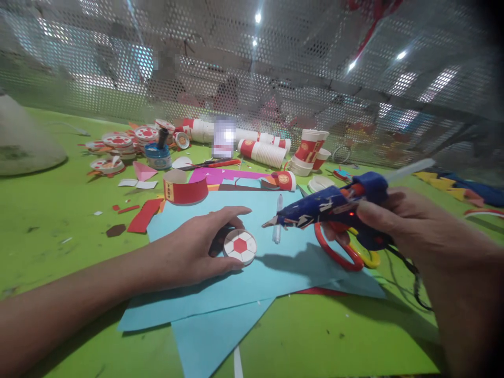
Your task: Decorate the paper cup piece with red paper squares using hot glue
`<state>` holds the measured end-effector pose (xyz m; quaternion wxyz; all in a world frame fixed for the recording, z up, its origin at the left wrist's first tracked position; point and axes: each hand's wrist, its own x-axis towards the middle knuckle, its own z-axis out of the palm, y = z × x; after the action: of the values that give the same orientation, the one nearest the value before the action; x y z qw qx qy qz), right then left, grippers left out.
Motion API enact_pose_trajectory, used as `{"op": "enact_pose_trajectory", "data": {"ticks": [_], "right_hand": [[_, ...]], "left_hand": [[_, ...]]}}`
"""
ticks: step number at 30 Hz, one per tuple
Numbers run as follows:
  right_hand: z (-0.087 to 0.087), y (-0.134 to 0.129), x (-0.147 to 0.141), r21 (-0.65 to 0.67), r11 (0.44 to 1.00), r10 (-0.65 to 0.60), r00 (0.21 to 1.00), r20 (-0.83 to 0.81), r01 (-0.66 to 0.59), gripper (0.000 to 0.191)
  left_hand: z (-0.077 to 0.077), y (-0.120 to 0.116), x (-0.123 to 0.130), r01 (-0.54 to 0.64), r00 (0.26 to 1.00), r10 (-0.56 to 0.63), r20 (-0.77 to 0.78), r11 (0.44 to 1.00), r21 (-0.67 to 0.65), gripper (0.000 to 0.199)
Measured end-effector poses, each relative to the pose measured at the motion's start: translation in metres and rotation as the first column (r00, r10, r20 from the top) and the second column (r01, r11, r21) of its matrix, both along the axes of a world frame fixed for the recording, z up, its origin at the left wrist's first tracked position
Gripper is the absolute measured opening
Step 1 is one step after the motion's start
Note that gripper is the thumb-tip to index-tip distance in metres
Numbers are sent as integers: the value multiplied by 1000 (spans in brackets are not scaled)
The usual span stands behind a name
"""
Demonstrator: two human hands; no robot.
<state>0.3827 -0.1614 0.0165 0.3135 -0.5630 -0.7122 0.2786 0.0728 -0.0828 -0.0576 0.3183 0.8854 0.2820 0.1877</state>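
On light blue paper [236, 283] lies a small round white disc with a red centre [240, 245]. My left hand [197, 247] curves around its left side, thumb touching or very near the lower edge, fingers apart above it. My right hand [405, 231] grips a blue glue gun [331, 205] by its handle, with the nozzle pointing left, above and to the right of the disc. A clear glue stick [409, 169] sticks out of its back. Beneath the gun are red-handled scissors [338, 254] and a clear tube [277, 220].
A red paper ring [185, 190] stands behind my left hand. Farther back are stacked paper cups [262, 152], a blue ink jar [157, 156] and several patterned discs [118, 140]. Red paper scraps [145, 215] lie left; the gun's cable [417, 283] hangs right.
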Motion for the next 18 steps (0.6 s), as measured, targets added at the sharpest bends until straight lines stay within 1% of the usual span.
{"op": "enact_pose_trajectory", "data": {"ticks": [2, 5, 6, 7, 8, 9, 10, 11, 12, 13, 14, 15, 16, 17, 18], "right_hand": [[0, -4, 6, 81, 991, -100, 991, -84, 107, 49], [8, -5, 5, 201, 955, -161, 951, -263, 217, 50], [11, -3, 3, 253, 932, -170, 928, -331, 261, 49], [15, 0, 2, 319, 883, -207, 895, -396, 346, 48], [19, 3, 2, 398, 789, -268, 846, -461, 467, 47], [23, 8, 4, 481, 643, -351, 788, -506, 596, 46], [25, 12, 7, 549, 444, -450, 707, -546, 708, 44], [26, 17, 13, 579, 313, -502, 649, -571, 752, 43], [26, 21, 20, 595, 229, -545, 608, -577, 770, 44], [24, 25, 28, 605, 187, -593, 580, -559, 774, 43], [21, 29, 36, 608, 183, -653, 558, -513, 773, 43], [16, 32, 43, 605, 215, -716, 545, -436, 767, 43], [11, 36, 49, 593, 284, -770, 548, -327, 753, 38], [4, 39, 53, 569, 375, -801, 564, -198, 732, 30], [-2, 42, 55, 535, 464, -810, 582, -66, 706, 27]], "left_hand": [[1, 0, 0, -5, 1000, 5, -10, 1000, 0, 68], [1, 0, 1, -13, 1000, 13, -6, 1000, -1, 66], [1, -1, 2, -15, 1000, 15, -5, 1000, -5, 66], [1, -1, 2, -20, 1000, 20, -10, 1000, -7, 65], [0, -1, 2, -24, 1000, 24, -17, 1000, -12, 65], [0, -1, 2, -33, 999, 33, -18, 999, -13, 64], [-1, -2, 2, -35, 999, 35, -14, 999, -14, 64], [-2, -2, 2, -43, 999, 43, -6, 999, -15, 63], [-2, -2, 2, -53, 999, 53, 9, 998, -13, 62], [-3, -2, 2, -57, 998, 58, 19, 998, -13, 61], [-3, -2, 3, -54, 998, 54, 23, 998, -15, 61], [-3, -2, 3, -48, 999, 49, 20, 999, -14, 62], [-3, -2, 3, -41, 999, 41, 11, 999, -12, 62], [-3, -1, 3, -32, 999, 32, 3, 999, -7, 63], [-2, -1, 3, -23, 1000, 23, -4, 1000, -2, 63]]}}
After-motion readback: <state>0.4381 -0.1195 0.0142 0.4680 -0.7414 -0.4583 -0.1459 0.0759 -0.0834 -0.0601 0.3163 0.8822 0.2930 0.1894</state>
